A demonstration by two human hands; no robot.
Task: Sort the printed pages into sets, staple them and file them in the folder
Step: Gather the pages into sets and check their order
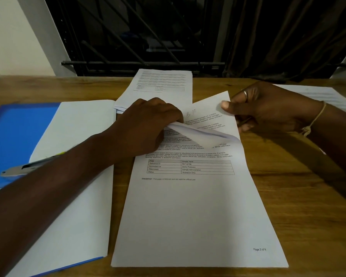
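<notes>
A printed set of pages (196, 206) lies in front of me on the wooden table, its top sheet marked "Page 2 of 6". My left hand (146, 124) rests on its upper left and pinches a curled-over sheet. My right hand (268, 108) grips the set's top right corner between thumb and fingers. An open blue folder (18, 132) lies at the left with white pages (76, 176) in it. A stapler (28, 166) sits on the folder, partly hidden by my left forearm.
Another stack of printed pages (162, 86) lies at the table's far edge. More sheets (324, 96) lie at the far right behind my right wrist. A dark barred window and a curtain stand behind the table.
</notes>
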